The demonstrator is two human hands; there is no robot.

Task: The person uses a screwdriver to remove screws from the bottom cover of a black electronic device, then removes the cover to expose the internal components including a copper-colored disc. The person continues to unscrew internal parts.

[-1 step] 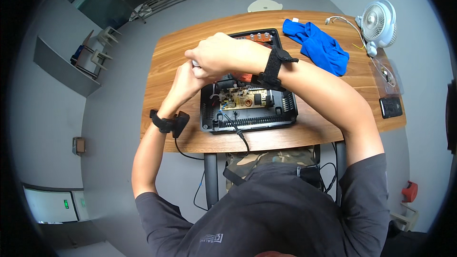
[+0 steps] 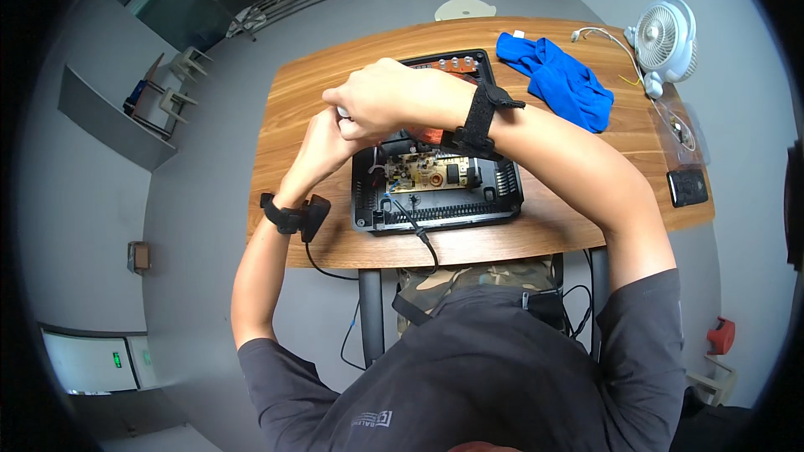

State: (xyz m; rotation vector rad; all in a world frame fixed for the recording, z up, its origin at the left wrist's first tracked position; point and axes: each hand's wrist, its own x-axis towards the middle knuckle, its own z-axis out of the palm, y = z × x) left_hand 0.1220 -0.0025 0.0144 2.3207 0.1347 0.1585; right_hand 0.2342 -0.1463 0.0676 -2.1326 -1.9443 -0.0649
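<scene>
An opened induction cooker [image 2: 448,216] lies on the table in a black housing. Its tan circuit board [image 2: 429,173] faces up at the near end, and part of the copper coil [image 2: 429,136] shows behind my right wrist. Over the far left side of the housing, my right hand [image 2: 389,99] is closed, its fingers curled against the top of my left hand [image 2: 325,144]. Between the two hands peeks a small whitish piece [image 2: 343,112], too hidden to name. The left fingertips are covered by the right hand. Each wrist wears a black strap.
A blue cloth [image 2: 561,84] lies crumpled on the wooden table [image 2: 301,92], right of the cooker. Further right stand a white fan [image 2: 666,40] with its cable and a black phone-like slab [image 2: 688,188]. A black cord [image 2: 425,243] runs from the cooker over the near edge.
</scene>
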